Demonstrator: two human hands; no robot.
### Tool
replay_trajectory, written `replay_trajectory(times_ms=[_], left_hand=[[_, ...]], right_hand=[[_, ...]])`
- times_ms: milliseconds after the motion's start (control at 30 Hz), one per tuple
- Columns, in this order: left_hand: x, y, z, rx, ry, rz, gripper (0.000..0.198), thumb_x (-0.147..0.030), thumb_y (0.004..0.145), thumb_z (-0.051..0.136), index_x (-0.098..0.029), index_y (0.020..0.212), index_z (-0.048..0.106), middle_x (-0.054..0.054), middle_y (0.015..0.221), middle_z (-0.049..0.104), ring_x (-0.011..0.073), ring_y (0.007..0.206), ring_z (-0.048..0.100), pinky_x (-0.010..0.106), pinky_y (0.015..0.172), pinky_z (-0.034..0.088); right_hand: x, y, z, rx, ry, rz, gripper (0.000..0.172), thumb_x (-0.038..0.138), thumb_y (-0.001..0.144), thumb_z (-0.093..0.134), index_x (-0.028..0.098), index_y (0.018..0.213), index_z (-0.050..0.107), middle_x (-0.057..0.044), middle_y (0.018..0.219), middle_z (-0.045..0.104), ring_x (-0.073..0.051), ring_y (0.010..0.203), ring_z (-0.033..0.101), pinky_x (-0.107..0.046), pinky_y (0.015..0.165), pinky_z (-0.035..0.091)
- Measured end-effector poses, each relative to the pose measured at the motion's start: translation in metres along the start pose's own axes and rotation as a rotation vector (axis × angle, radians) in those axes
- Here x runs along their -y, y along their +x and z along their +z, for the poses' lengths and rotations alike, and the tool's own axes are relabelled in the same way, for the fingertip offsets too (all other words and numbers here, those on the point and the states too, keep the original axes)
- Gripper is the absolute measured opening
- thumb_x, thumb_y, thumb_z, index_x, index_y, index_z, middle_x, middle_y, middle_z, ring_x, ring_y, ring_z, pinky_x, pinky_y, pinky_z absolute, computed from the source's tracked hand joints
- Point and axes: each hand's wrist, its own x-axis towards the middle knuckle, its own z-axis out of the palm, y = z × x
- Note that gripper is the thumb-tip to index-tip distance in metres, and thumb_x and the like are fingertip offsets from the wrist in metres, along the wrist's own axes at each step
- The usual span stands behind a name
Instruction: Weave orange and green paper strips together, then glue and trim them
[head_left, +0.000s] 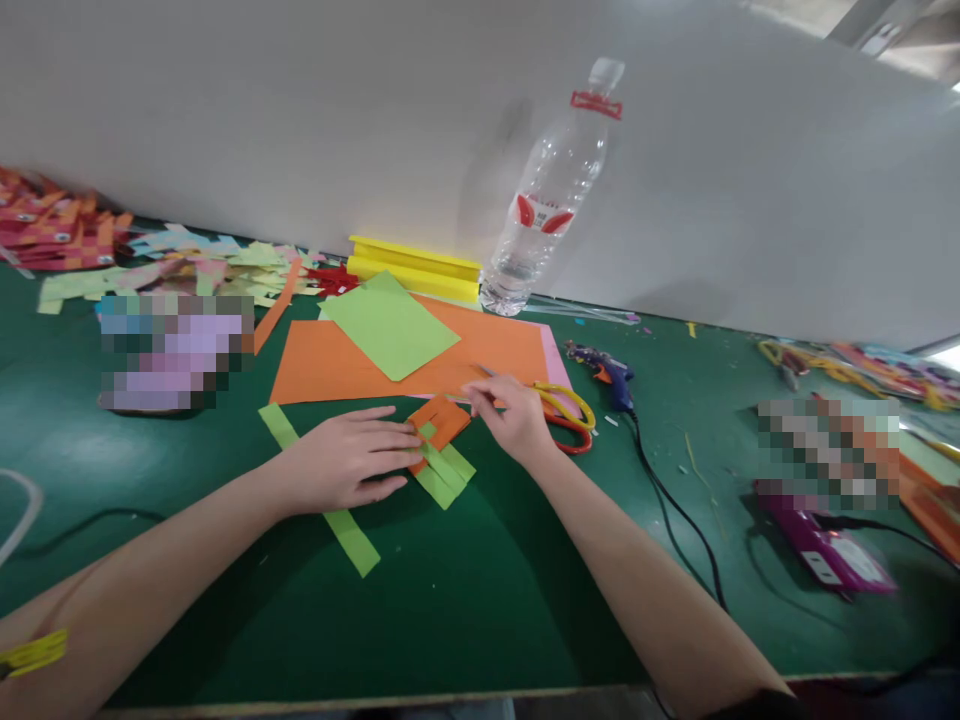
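A small woven piece of orange and green paper strips [448, 472] lies on the green table between my hands. Spread fingers of my left hand [352, 460] rest on its left side, pressing it flat. At its upper right corner is my right hand [514, 415], thumb and index finger brought together; whatever may be between them is too small to make out. A long green strip [351, 543] passes under my left hand. Behind the woven piece lie an orange sheet [330, 355] and a green sheet [391, 325]. Scissors with yellow and red handles [574, 410] sit beside my right hand.
A water bottle [551, 190] stands at the wall, right of folded yellow paper [412, 268]. To the right are a blue glue gun [611, 375] with a black cable and a purple power strip [825, 545]. Paper scraps [240, 265] and woven pieces [60, 225] are heaped at the left.
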Motion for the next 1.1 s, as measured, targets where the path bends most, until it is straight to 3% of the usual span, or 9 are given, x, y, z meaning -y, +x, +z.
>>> replay_trajectory(times_ms=[100, 200, 367, 467, 567, 700, 800, 933, 1100], left_hand=[[0.001, 0.000, 0.002, 0.016, -0.023, 0.006, 0.024, -0.027, 0.092, 0.048, -0.022, 0.110, 0.063, 0.004, 0.118, 0.065, 0.0191, 0.113, 0.058, 0.041, 0.104, 0.040], [0.001, 0.000, 0.002, 0.003, -0.056, 0.009, 0.022, -0.026, 0.091, 0.050, -0.022, 0.105, 0.066, 0.004, 0.114, 0.067, 0.0194, 0.112, 0.058, 0.042, 0.106, 0.038], [-0.001, 0.001, -0.002, -0.025, -0.077, 0.008, 0.019, -0.025, 0.090, 0.051, -0.022, 0.099, 0.067, 0.003, 0.109, 0.069, 0.0175, 0.108, 0.061, 0.040, 0.106, 0.037], [-0.003, 0.002, -0.004, -0.063, -0.084, 0.001, 0.018, -0.022, 0.090, 0.051, -0.022, 0.086, 0.068, 0.000, 0.098, 0.072, 0.0148, 0.099, 0.065, 0.039, 0.109, 0.034], [-0.005, 0.003, -0.004, -0.119, -0.064, -0.035, 0.021, -0.018, 0.090, 0.049, -0.020, 0.079, 0.066, -0.002, 0.085, 0.073, 0.0131, 0.086, 0.068, 0.042, 0.111, 0.030], [-0.005, 0.002, 0.000, -0.188, -0.018, -0.115, 0.021, -0.018, 0.090, 0.047, -0.019, 0.079, 0.065, -0.001, 0.086, 0.072, 0.0134, 0.082, 0.067, 0.043, 0.106, 0.037], [-0.002, 0.001, 0.003, -0.176, 0.036, -0.219, 0.020, -0.021, 0.091, 0.045, -0.019, 0.086, 0.065, 0.003, 0.095, 0.070, 0.0167, 0.088, 0.065, 0.044, 0.099, 0.043], [0.006, -0.003, 0.006, -0.151, 0.081, -0.342, 0.024, -0.026, 0.092, 0.042, -0.017, 0.097, 0.063, 0.007, 0.102, 0.067, 0.0214, 0.093, 0.063, 0.045, 0.090, 0.048], [0.006, -0.001, 0.008, -0.116, 0.062, -0.389, 0.023, -0.025, 0.092, 0.042, -0.017, 0.099, 0.063, 0.007, 0.103, 0.067, 0.0219, 0.095, 0.062, 0.044, 0.088, 0.049]], right_hand=[[-0.006, 0.000, 0.000, -0.041, -0.087, -0.036, 0.022, 0.023, 0.091, 0.042, 0.023, 0.100, 0.062, -0.004, 0.086, 0.069, -0.019, 0.081, 0.062, -0.034, 0.076, 0.047], [-0.006, 0.001, -0.002, -0.033, -0.194, -0.177, 0.026, 0.013, 0.088, 0.038, 0.023, 0.087, 0.062, -0.005, 0.099, 0.067, -0.020, 0.093, 0.059, -0.036, 0.082, 0.044], [0.005, 0.005, -0.022, -0.057, -0.392, -0.274, 0.018, 0.017, 0.083, 0.045, 0.021, 0.073, 0.058, -0.004, 0.084, 0.068, -0.020, 0.083, 0.058, -0.038, 0.081, 0.041], [0.013, 0.005, -0.044, -0.190, -0.367, -0.089, 0.025, 0.024, 0.089, 0.037, 0.021, 0.074, 0.058, -0.004, 0.073, 0.066, -0.018, 0.073, 0.060, -0.035, 0.077, 0.044], [0.012, 0.000, -0.063, -0.338, -0.292, 0.139, 0.028, 0.029, 0.093, 0.032, 0.021, 0.089, 0.058, -0.004, 0.078, 0.067, -0.017, 0.073, 0.063, -0.030, 0.069, 0.047], [-0.006, -0.017, -0.075, -0.112, -0.547, 0.291, 0.022, 0.036, 0.084, 0.050, 0.019, 0.091, 0.063, -0.009, 0.090, 0.068, -0.024, 0.086, 0.062, -0.036, 0.074, 0.048], [-0.024, -0.031, -0.076, 0.184, -0.534, 0.305, 0.039, 0.042, 0.080, 0.057, 0.020, 0.112, 0.061, -0.010, 0.109, 0.065, -0.027, 0.100, 0.060, -0.040, 0.083, 0.047], [-0.039, -0.038, -0.079, 0.294, -0.489, 0.291, 0.042, 0.037, 0.084, 0.052, 0.020, 0.123, 0.056, -0.010, 0.124, 0.059, -0.028, 0.112, 0.054, -0.046, 0.094, 0.042], [-0.048, -0.034, -0.088, 0.357, -0.423, 0.278, 0.044, 0.020, 0.078, 0.057, 0.023, 0.122, 0.057, -0.007, 0.124, 0.060, -0.027, 0.109, 0.058, -0.045, 0.094, 0.044]])
